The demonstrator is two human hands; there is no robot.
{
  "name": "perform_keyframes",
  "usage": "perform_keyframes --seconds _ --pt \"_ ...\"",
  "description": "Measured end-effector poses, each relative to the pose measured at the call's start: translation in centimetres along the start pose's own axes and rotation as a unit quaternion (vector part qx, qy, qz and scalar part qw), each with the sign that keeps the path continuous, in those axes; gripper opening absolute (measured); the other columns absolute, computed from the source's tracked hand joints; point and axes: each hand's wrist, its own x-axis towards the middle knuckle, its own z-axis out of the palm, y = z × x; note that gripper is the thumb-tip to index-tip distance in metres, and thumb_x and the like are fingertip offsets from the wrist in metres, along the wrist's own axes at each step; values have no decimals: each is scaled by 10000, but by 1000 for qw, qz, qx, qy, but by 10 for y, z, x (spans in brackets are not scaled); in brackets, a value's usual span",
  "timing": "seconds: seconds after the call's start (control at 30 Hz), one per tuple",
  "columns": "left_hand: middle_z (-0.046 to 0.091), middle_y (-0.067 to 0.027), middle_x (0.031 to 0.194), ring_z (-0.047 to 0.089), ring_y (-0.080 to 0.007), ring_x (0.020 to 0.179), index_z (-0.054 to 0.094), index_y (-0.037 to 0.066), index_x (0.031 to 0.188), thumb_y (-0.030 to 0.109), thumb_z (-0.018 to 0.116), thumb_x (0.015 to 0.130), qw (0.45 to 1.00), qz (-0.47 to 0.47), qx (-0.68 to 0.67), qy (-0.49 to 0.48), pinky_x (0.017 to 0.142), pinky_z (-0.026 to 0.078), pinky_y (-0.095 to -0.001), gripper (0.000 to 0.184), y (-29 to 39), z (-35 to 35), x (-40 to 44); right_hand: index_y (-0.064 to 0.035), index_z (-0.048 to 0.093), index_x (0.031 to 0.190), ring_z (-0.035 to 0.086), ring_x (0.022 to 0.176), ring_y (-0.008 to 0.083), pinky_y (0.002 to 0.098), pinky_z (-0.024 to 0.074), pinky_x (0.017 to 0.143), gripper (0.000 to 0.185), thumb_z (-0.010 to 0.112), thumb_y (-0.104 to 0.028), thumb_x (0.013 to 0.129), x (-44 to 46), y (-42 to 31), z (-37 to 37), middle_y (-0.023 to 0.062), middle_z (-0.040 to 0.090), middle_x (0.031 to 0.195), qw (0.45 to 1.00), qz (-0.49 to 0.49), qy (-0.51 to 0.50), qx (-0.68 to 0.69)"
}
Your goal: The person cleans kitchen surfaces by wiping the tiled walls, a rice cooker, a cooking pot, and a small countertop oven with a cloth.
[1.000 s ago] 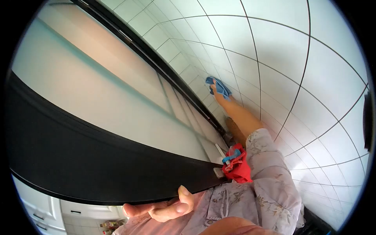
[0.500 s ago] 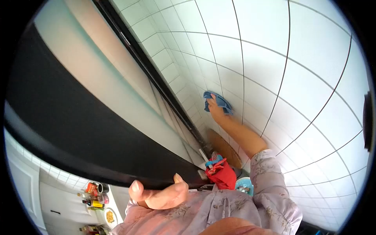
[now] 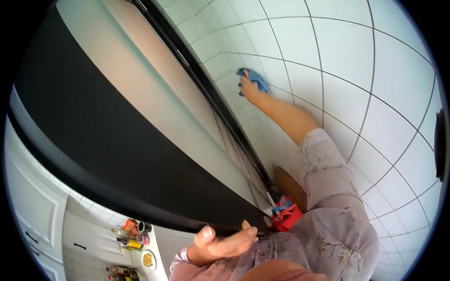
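Note:
My right hand [image 3: 252,90] reaches up the white tiled wall and is closed on a blue cloth [image 3: 257,80], which lies against the tiles. Lower down, my left hand [image 3: 225,242] is held palm up with bent fingers apart, beside the lower edge of a large black panel [image 3: 117,140] with a pale glossy surface. Whether its fingertips touch that edge is hard to tell. Nothing shows in this hand.
A red bag [image 3: 287,216] with blue and white items hangs at the panel's right end, near a brown round board [image 3: 290,187]. At the lower left are white cabinets [image 3: 35,206], bottles [image 3: 133,243] and a plate of food [image 3: 148,267]. Tiled wall [image 3: 347,84] fills the right.
My right hand has moved up the wall with the blue cloth after dipping lower. My left hand has shifted right in view, and the view has turned, showing more of the cabinets and counter.

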Motion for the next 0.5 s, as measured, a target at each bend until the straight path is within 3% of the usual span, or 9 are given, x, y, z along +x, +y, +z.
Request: perform_keyframes --seconds 0.13,0.2,0.27,0.3,0.37,0.47,0.5 --pt "488 -134 1225 450 -145 1125 451 -72 1207 429 287 878 988 34 -154 -4 971 309 -289 621 25 -3 -49 -89 704 846 419 1140 284 489 232 1061 208 539 -194 775 159 1 -106 84 597 1008 950 -154 -77 -259" --pt "483 -145 1217 449 -157 1114 437 -78 1215 438 284 875 990 40 -133 -10 965 313 -291 637 23 -6 -48 -94 706 828 428 1115 274 501 202 1077 209 527 -193 783 223 1 -146 94 598 994 948 -165 -54 -268" --pt "478 -156 1209 448 -168 1103 424 -83 1224 448 280 873 992 41 -118 -11 960 317 -294 652 21 -5 -44 -88 704 825 424 1117 279 518 215 1072 200 537 -185 774 264 2 -153 93 579 984 972 -131 -41 -192" --pt "475 -161 1205 448 -174 1097 417 -86 1228 452 278 872 993 40 -109 -14 957 320 -295 660 23 -5 -43 -80 695 840 424 1110 293 459 293 1051 199 533 -177 776 266 5 -140 81 552 945 981 -121 -23 -151" --pt "470 -172 1197 447 -185 1086 404 -92 1237 462 275 870 995 36 -97 -13 952 324 -298 676 22 -5 -43 -81 689 869 415 1139 284 357 340 1023 208 537 -194 783 231 1 -111 58 541 941 993 -78 36 -76" --pt "463 -188 1185 445 -202 1069 384 -100 1249 476 270 867 996 29 -84 -12 944 330 -302 701 16 -2 -44 -108 685 888 405 1179 256 254 383 951 213 527 -225 807 156 -6 -70 14 536 967 965 -129 9 -230" --pt "461 -194 1181 445 -208 1063 377 -103 1254 480 268 866 997 28 -77 -13 941 332 -303 709 15 -1 -46 -109 683 894 421 1157 249 274 378 947 213 526 -226 810 139 -5 -63 14 547 965 956 -150 -11 -250"
